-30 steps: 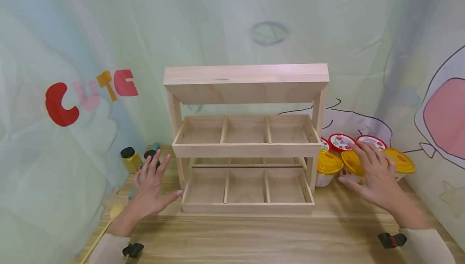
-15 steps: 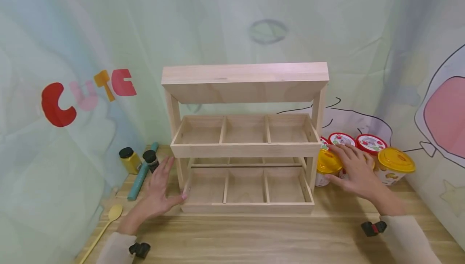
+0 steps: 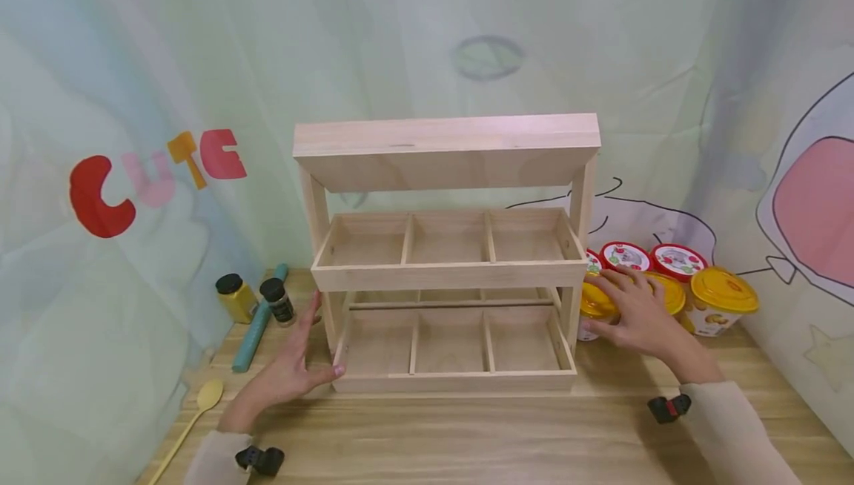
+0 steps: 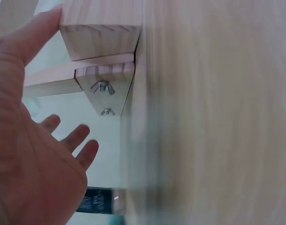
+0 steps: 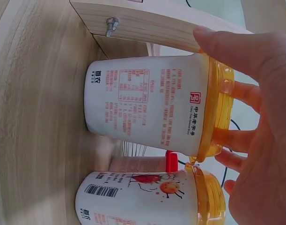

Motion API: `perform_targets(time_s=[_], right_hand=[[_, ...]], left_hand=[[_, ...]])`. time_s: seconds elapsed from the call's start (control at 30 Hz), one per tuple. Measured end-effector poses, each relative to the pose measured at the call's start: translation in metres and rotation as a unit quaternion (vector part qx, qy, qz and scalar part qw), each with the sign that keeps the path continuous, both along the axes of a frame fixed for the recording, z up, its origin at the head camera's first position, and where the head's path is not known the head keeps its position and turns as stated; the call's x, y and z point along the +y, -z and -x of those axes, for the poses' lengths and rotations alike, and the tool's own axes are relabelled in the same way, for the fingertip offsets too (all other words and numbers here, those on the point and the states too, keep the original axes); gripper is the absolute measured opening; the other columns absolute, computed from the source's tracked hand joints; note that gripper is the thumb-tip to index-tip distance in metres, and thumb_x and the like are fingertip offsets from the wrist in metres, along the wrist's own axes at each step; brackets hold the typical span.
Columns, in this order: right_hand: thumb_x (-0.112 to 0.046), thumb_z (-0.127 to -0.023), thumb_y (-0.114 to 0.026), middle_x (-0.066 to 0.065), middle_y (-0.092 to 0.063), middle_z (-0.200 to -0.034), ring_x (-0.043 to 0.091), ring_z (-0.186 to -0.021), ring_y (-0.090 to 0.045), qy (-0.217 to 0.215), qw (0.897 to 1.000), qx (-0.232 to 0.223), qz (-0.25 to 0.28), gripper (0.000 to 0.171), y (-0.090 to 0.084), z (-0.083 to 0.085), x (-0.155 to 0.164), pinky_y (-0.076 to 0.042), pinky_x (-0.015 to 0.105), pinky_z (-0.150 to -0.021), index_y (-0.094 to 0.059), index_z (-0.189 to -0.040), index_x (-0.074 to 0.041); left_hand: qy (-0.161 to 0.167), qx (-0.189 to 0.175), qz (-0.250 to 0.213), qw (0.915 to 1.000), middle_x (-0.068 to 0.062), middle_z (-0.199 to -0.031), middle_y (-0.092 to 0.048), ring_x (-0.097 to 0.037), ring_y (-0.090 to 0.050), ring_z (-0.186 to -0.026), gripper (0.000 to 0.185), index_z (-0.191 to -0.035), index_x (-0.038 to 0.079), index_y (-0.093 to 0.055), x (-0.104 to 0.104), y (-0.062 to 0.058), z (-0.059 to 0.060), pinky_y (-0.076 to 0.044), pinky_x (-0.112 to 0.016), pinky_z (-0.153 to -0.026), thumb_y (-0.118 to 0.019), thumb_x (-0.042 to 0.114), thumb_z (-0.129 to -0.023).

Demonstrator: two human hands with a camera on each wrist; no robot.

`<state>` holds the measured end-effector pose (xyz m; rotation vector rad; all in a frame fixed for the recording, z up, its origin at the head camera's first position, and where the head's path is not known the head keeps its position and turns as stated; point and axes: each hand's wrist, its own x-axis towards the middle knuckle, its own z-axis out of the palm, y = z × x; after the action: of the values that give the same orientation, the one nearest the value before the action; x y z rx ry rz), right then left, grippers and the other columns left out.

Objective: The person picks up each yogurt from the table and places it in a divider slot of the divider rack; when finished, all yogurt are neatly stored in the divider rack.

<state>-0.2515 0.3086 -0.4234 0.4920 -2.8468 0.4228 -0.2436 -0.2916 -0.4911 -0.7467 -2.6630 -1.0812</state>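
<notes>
Resting flat and open, left hand (image 3: 288,375) touching the lower left corner of the rack (image 3: 448,248), fingers straight, gripping nothing. Closing over the yellow lid of the nearest cup (image 5: 152,105), right hand (image 3: 637,312) with fingers curving round the rim, cup standing on the table (image 3: 467,440) just beside the rack's right post. Likely handling light, with thin plastic walls prone to denting and a snap lid liable to pop; better grasping round the body below the lid. Standing beyond the fingers, more cups (image 3: 723,299), yellow and red lidded.

At your nine o'clock: two black-capped jars (image 3: 236,297), a teal stick (image 3: 256,320), and a yellow spoon (image 3: 193,411).
</notes>
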Motion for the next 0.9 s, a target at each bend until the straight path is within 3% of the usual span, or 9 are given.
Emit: perform_targets(time_s=[0.1,0.23,0.37,0.43,0.5,0.9], right_hand=[[-0.046,-0.088,-0.082,0.031,-0.05,-0.157,0.056,-0.149,-0.027,0.001,1.0,-0.003,0.004,0.076,0.003,0.002,-0.001,-0.019,0.082,-0.112,-0.057,-0.152,-0.012],[-0.041,-0.088,-0.085,0.029,-0.051,-0.157,0.056,-0.146,-0.034,0.007,1.0,-0.011,0.01,0.075,0.005,0.003,-0.003,-0.02,0.082,-0.111,-0.057,-0.152,-0.014],[-0.029,-0.088,-0.087,0.03,-0.051,-0.156,0.056,-0.141,-0.041,0.006,1.0,-0.008,0.016,0.071,0.007,0.003,-0.002,-0.021,0.08,-0.11,-0.057,-0.151,-0.014],[-0.025,-0.088,-0.087,0.03,-0.05,-0.156,0.056,-0.14,-0.042,0.005,1.0,-0.004,0.02,0.07,0.007,0.003,-0.002,-0.02,0.08,-0.11,-0.058,-0.151,-0.013],[-0.022,-0.088,-0.087,0.03,-0.05,-0.156,0.056,-0.14,-0.041,0.005,1.0,0.001,0.022,0.07,0.007,0.003,-0.002,-0.02,0.079,-0.11,-0.058,-0.15,-0.012],[-0.02,-0.085,-0.09,0.03,-0.052,-0.154,0.054,-0.139,-0.043,-0.003,0.997,0.046,0.054,0.071,0.004,-0.002,0.003,-0.022,0.08,-0.108,-0.058,-0.149,-0.016]], left_hand=[[0.02,-0.012,-0.024,0.9994,-0.029,-0.18,0.001,-0.065,-0.029,-0.152,0.136,-0.173,0.019,0.014,-0.001,0.004,-0.001,-0.027,-0.087,-0.112,-0.091,0.02,-0.085],[0.032,-0.037,-0.055,0.9973,-0.04,-0.172,-0.019,-0.063,-0.043,-0.145,0.133,-0.173,0.019,0.015,-0.001,0.01,-0.003,-0.033,-0.083,-0.112,-0.087,0.014,-0.088],[0.044,-0.047,-0.072,0.9954,-0.044,-0.163,-0.035,-0.058,-0.055,-0.137,0.129,-0.172,0.019,0.017,-0.002,0.014,-0.002,-0.051,-0.047,-0.113,-0.083,0.008,-0.092],[0.052,-0.048,-0.083,0.994,-0.044,-0.162,-0.037,-0.055,-0.058,-0.135,0.127,-0.172,0.021,0.017,-0.002,0.016,-0.001,-0.052,-0.029,-0.109,-0.081,0.006,-0.093],[0.06,-0.047,-0.096,0.9925,-0.045,-0.161,-0.037,-0.053,-0.059,-0.133,0.125,-0.173,0.021,0.015,-0.002,0.017,-0.001,-0.051,-0.021,-0.106,-0.08,0.004,-0.094],[0.03,-0.016,-0.109,0.9935,-0.038,-0.158,-0.047,-0.021,-0.064,-0.131,0.116,-0.175,0.023,0.002,0.001,0.029,-0.002,-0.05,-0.02,-0.107,-0.079,0.004,-0.095]])
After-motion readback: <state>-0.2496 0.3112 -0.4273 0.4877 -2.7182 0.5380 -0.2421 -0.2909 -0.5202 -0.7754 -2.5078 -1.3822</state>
